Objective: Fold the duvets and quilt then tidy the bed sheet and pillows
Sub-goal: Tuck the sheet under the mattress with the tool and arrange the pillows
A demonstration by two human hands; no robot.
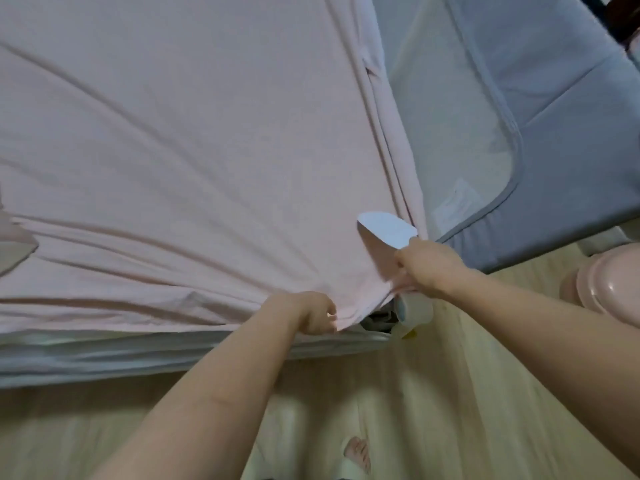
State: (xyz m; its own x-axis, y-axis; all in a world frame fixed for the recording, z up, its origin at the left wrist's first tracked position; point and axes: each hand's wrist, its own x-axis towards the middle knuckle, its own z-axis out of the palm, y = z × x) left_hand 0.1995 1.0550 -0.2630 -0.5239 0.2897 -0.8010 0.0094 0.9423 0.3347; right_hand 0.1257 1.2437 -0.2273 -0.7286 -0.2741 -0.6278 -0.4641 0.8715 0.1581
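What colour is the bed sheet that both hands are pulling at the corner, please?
The bed sheet is pale pink, plain; the head view shows it.

A single wide-angle head camera looks steeply down and forward from above the bed's (104, 355) near edge. It sits close, within arm's reach of the pink bed sheet (180, 150), with the floor (485, 393) along the bottom of the frame.
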